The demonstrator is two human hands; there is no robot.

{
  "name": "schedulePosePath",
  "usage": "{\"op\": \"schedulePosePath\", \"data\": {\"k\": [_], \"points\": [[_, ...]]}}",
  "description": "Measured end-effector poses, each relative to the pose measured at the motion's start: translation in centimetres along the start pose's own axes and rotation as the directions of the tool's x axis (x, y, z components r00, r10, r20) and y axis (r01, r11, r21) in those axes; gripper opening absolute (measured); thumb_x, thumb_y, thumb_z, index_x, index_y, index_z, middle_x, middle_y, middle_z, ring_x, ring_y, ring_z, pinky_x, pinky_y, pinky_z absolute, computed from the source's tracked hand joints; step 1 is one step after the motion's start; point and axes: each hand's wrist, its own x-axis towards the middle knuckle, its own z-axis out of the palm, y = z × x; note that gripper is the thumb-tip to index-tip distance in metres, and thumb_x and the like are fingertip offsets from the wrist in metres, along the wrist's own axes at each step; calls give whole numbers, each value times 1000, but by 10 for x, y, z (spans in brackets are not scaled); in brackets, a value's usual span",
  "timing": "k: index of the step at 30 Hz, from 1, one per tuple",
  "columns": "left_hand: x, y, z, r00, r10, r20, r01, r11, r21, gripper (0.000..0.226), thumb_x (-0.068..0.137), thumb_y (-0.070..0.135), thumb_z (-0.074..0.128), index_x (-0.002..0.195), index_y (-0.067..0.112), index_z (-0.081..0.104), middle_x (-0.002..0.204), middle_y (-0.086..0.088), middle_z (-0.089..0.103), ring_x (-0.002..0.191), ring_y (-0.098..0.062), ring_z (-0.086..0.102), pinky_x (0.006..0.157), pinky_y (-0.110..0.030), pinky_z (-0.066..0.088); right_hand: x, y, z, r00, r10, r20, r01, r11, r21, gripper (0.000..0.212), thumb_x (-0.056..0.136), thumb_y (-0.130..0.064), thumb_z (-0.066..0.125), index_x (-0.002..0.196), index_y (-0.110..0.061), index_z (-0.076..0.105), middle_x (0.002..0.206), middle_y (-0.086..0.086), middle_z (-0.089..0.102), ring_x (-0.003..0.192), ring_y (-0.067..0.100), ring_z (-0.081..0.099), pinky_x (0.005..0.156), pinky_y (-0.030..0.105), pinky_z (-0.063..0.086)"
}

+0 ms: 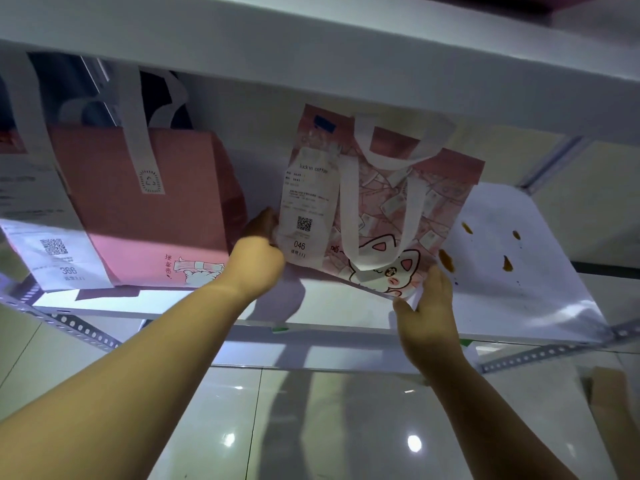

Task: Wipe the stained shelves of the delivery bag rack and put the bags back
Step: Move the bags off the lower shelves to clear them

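Note:
A pink delivery bag (pixel 398 202) with a cat print, white handles and a receipt numbered 046 is tilted above the white shelf (pixel 512 299). My left hand (pixel 258 254) grips its left edge by the receipt. My right hand (pixel 431 313) holds its lower right corner from below, thumb at the front. Brown stains (pixel 446 260) dot the shelf to the right of the bag. A second pink bag (pixel 145 216) with a receipt numbered 366 stands on the same shelf at the left.
Another white shelf (pixel 311 36) runs close overhead. Perforated metal rails (pixel 540 355) frame the rack, and a lower shelf (pixel 311 355) lies beneath. A glossy tiled floor (pixel 311 427) is below. A cardboard corner (pixel 609 393) shows at lower right.

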Motion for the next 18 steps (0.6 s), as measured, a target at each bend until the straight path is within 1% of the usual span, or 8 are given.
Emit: {"op": "schedulePosePath", "data": {"k": [2, 3, 6, 9, 12, 14, 16, 18], "points": [[-4, -3, -1, 1000, -13, 6, 13, 1000, -20, 41, 75, -15, 33, 83, 22, 48, 72, 7, 47, 62, -1, 47, 55, -2, 33, 4, 3, -1, 999, 47, 1, -47, 998, 48, 71, 87, -1, 55, 146, -18, 19, 151, 2, 24, 140, 21, 22, 115, 46, 23], [-7, -5, -1, 1000, -24, 19, 24, 1000, -19, 41, 75, -14, 34, 90, 20, 53, 79, 4, 53, 70, -4, 52, 63, -5, 36, 5, 4, -1, 998, 57, 0, -57, 997, 56, 71, 87, -1, 54, 146, -19, 19, 151, 2, 25, 140, 20, 23, 114, 46, 24], [-14, -8, 1, 995, -71, 76, 76, 996, -55, 53, 79, -12, 36, 119, 18, 53, 115, -5, 62, 105, -26, 57, 93, -30, 44, 5, 7, -2, 998, 66, -4, -66, 994, 83, 70, 86, 1, 55, 144, -22, 22, 149, 0, 29, 138, 19, 28, 113, 45, 27], [-18, -8, 2, 989, -109, 99, 115, 992, -59, 52, 84, -7, 40, 128, 21, 49, 125, -4, 60, 118, -28, 53, 103, -41, 40, 1, 6, -2, 998, 62, -5, -61, 992, 112, 68, 86, -1, 56, 142, -27, 25, 146, -4, 34, 133, 14, 33, 112, 39, 27], [-25, -8, 2, 978, -188, 86, 191, 981, -35, 48, 88, 2, 47, 132, 21, 46, 131, -7, 54, 121, -28, 50, 105, -43, 37, -7, 4, -5, 999, 40, -23, -37, 993, 112, 68, 85, -7, 61, 140, -30, 28, 143, -7, 36, 121, 3, 32, 104, 28, 26], [-36, -5, 0, 976, -201, 79, 206, 977, -62, 44, 89, 6, 52, 131, 18, 47, 130, -8, 53, 117, -25, 53, 103, -41, 39, -13, 1, -7, 997, 66, -43, -61, 993, 102, 65, 85, -12, 63, 140, -28, 31, 142, -5, 37, 123, 7, 35, 104, 29, 28], [-50, -1, -5, 982, -178, 62, 185, 973, -134, 36, 88, 8, 57, 123, 15, 52, 122, -3, 56, 106, -12, 58, 94, -27, 45, -23, -3, -8, 991, 113, -68, -105, 988, 111, 58, 87, -17, 63, 138, -23, 37, 140, -2, 41, 125, 14, 40, 105, 32, 33], [-67, 4, -13, 983, -170, 64, 180, 959, -220, 26, 88, 10, 60, 111, 20, 56, 108, 6, 60, 81, 5, 61, 73, -11, 47, -37, -8, -7, 990, 97, -104, -84, 988, 129, 47, 88, -18, 61, 133, -16, 45, 133, 2, 48, 116, 13, 46, 95, 25, 37]]}}
